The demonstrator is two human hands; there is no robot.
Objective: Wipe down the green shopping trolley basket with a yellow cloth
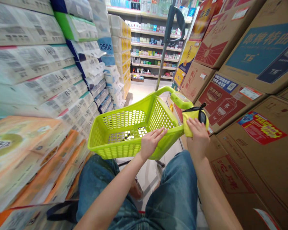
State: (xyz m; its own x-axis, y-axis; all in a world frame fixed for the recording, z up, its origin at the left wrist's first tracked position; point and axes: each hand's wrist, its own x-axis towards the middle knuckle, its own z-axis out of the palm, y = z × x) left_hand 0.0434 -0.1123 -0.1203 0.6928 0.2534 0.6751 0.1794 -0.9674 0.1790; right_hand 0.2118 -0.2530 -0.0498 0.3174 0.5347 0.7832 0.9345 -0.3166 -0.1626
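Observation:
A lime-green plastic shopping basket cart stands in front of my knees, turned sideways, with its handle end at the right. My left hand lies on the near rim with its fingers stretched out and holds nothing. At the handle's right end, my right hand presses a yellow cloth against the cart, fingers over the fabric. A black band and a dark oval piece show on the cloth. The underside of the cloth and my right thumb are hidden. Slatted holes show in the basket's walls and floor.
Stacked tissue packs line the left side, with orange packs close to my left leg. Cardboard cartons rise on the right. A grey metal pole stands behind the cart. Stocked shelves close the aisle's far end.

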